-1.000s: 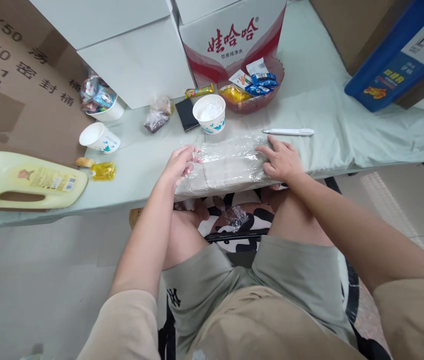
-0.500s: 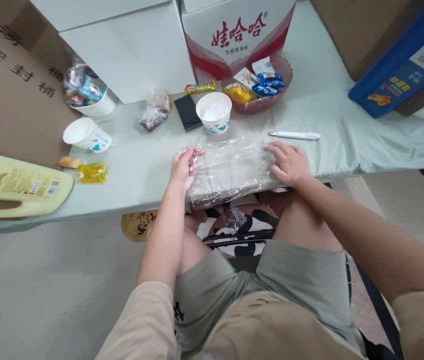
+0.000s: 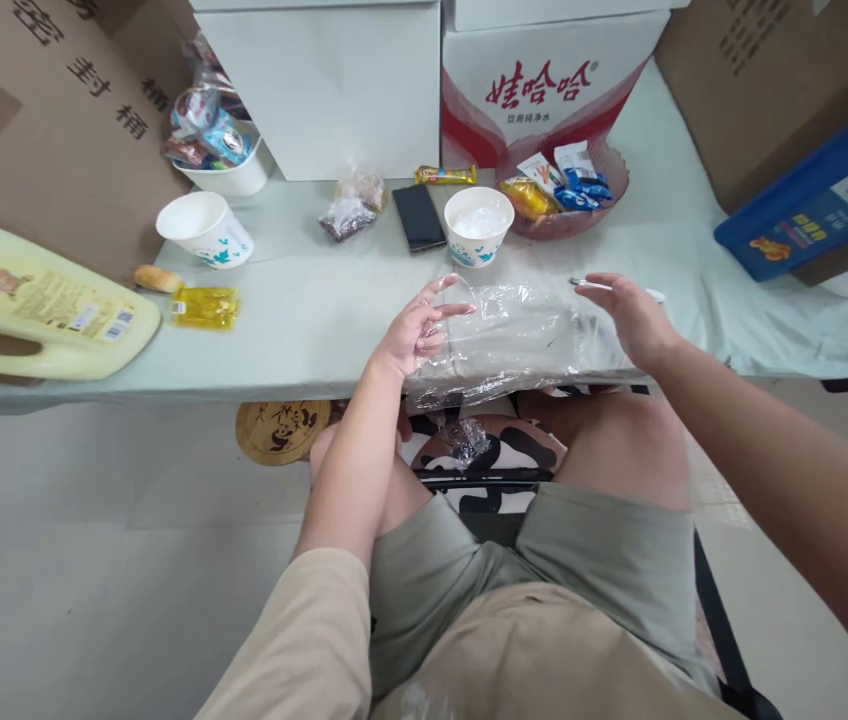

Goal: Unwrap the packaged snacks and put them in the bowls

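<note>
A sheet of clear, crinkled plastic film (image 3: 503, 335) lies on the desk (image 3: 304, 335), which is draped in pale green cloth, directly between the two hands. Its long axis runs left to right, roughly along the near edge, over which its front margin dips. The left hand (image 3: 422, 328) is at the film's left end, fingers loosely parted and part-curled; whether they pinch the film is not clear. The right hand (image 3: 638, 318) is beside the far right corner, fingers stretched out leftward and nearly straight.

The slim white pen-shaped tool (image 3: 655, 296) lies just by those right fingers, its long axis also left to right, with the narrow tip pointing left, toward the film. The right hand is much the nearer to it and hides its middle, so whether the fingers grip it or only pass over it does not show. Beyond the film's far edge stands a white paper cup with blue-green leaf print (image 3: 479, 245), just ahead and to the right of the left fingertips
</note>
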`<state>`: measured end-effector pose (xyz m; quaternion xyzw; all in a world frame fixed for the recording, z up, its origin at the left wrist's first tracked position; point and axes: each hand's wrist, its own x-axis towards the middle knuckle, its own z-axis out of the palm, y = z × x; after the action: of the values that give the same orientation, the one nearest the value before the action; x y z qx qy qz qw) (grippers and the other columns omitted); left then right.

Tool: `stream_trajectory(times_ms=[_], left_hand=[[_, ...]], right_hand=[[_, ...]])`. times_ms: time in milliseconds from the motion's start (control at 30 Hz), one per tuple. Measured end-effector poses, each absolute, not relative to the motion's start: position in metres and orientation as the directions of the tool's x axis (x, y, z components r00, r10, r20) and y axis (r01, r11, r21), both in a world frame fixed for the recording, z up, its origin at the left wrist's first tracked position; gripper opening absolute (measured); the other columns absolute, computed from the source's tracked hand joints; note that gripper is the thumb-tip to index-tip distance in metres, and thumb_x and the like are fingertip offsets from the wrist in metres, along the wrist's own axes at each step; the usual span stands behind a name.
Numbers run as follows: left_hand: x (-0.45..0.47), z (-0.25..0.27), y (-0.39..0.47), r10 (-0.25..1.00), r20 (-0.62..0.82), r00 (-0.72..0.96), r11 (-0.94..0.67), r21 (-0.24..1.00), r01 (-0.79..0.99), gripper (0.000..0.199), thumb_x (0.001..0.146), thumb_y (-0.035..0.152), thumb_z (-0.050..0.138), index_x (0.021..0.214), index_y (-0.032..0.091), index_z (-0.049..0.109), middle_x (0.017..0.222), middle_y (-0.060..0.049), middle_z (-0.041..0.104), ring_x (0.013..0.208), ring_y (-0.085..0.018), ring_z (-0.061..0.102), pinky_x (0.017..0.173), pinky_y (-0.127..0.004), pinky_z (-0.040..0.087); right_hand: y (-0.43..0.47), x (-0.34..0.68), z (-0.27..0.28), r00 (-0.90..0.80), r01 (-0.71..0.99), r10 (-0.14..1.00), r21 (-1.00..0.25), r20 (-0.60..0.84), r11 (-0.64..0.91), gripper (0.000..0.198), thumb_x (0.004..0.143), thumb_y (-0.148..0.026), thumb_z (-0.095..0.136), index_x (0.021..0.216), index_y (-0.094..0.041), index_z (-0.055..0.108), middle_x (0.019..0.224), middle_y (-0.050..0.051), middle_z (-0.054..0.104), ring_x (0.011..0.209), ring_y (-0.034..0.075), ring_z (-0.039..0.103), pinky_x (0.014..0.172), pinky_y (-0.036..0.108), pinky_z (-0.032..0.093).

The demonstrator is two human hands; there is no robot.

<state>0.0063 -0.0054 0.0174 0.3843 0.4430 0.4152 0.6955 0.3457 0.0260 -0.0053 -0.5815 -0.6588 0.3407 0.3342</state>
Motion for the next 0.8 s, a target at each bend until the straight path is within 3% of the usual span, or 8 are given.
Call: stream_trajectory(times_ms=[67,167,267,367,467,633,733,800], left_hand=[[0.004,0.018,-0.006,0.898,-0.286,0.333,0.381,0.886,-0.266,0.065,0.074,0.02,0.055,0.137,0.033,0.058,0.107,-0.005,0.076,0.035,0.0,0.028,0.038,-0.019,0.016],[0.002,0.018,-0.004,0.858,-0.261,0.442,0.417,0.856,-0.304,0.07,0.074,0.016,0.055,0.142,0.031,0.053,0.092,-0.005,0.076,0.032,0.002,0.022,0.037,-0.018,0.011],[-0.001,0.017,-0.002,0.823,-0.218,0.524,0.439,0.83,-0.344,0.077,0.072,0.012,0.051,0.147,0.027,0.046,0.081,-0.005,0.075,0.03,0.002,0.019,0.037,-0.019,0.006],[-0.006,0.019,-0.003,0.823,-0.193,0.534,0.427,0.829,-0.36,0.075,0.071,0.012,0.048,0.145,0.024,0.048,0.076,-0.004,0.074,0.029,0.001,0.018,0.038,-0.02,0.003],[-0.011,0.022,-0.006,0.842,-0.21,0.497,0.403,0.857,-0.321,0.066,0.072,0.013,0.051,0.137,0.023,0.056,0.075,-0.005,0.074,0.03,0.001,0.019,0.038,-0.02,0.004],[-0.011,0.023,-0.007,0.865,-0.403,0.297,0.443,0.893,-0.077,0.031,0.076,0.011,0.06,0.105,0.015,0.07,0.071,-0.01,0.073,0.034,0.0,0.024,0.039,-0.02,0.007],[-0.008,0.023,-0.006,0.866,-0.411,0.286,0.43,0.903,-0.003,0.012,0.077,0.01,0.063,0.086,0.013,0.07,0.068,-0.011,0.072,0.035,-0.001,0.026,0.039,-0.02,0.008],[-0.007,0.024,-0.005,0.876,-0.361,0.32,0.387,0.922,-0.02,0.007,0.08,0.014,0.063,0.082,0.014,0.07,0.067,-0.01,0.071,0.035,-0.001,0.026,0.039,-0.02,0.01]], right_hand=[[0.024,0.329,0.001,-0.066,0.323,0.992,-0.943,-0.107,-0.081,0.048,0.097,-0.053,0.039,0.135,-0.026,0.048,0.129,0.013,0.068,0.124,0.029,0.065,0.107,0.053,0.052],[0.019,0.304,0.014,-0.077,0.182,0.941,-0.933,-0.328,-0.31,0.056,0.09,-0.046,0.058,0.141,-0.03,0.041,0.128,0.012,0.067,0.101,0.025,0.072,0.081,0.041,0.062],[0.012,0.288,0.03,-0.177,0.168,0.864,-0.88,-0.471,-0.445,0.052,0.087,-0.042,0.067,0.134,-0.031,0.049,0.108,0.008,0.072,0.067,0.015,0.064,0.055,0.028,0.054],[0.005,0.284,0.04,-0.302,0.271,0.774,-0.828,-0.557,-0.491,0.029,0.082,-0.04,0.074,0.105,-0.023,0.068,0.082,0.006,0.069,0.054,0.011,0.048,0.044,0.024,0.039],[-0.001,0.286,0.041,-0.304,0.33,0.826,-0.866,-0.475,-0.377,0.018,0.077,-0.036,0.078,0.078,-0.02,0.069,0.066,0.001,0.058,0.055,0.009,0.042,0.049,0.024,0.036],[-0.018,0.294,0.035,-0.057,0.388,0.978,-0.907,-0.201,-0.164,0.026,0.078,-0.042,0.074,0.068,-0.022,0.062,0.071,0.003,0.062,0.071,0.016,0.057,0.062,0.028,0.044],[-0.035,0.295,0.034,-0.031,0.284,0.964,-0.927,-0.264,-0.245,0.033,0.077,-0.052,0.075,0.075,-0.024,0.057,0.072,0.002,0.065,0.068,0.018,0.062,0.059,0.03,0.047],[-0.047,0.295,0.033,-0.054,0.197,0.937,-0.924,-0.345,-0.329,0.039,0.075,-0.057,0.076,0.09,-0.025,0.058,0.076,0.001,0.069,0.057,0.014,0.057,0.053,0.028,0.045]])
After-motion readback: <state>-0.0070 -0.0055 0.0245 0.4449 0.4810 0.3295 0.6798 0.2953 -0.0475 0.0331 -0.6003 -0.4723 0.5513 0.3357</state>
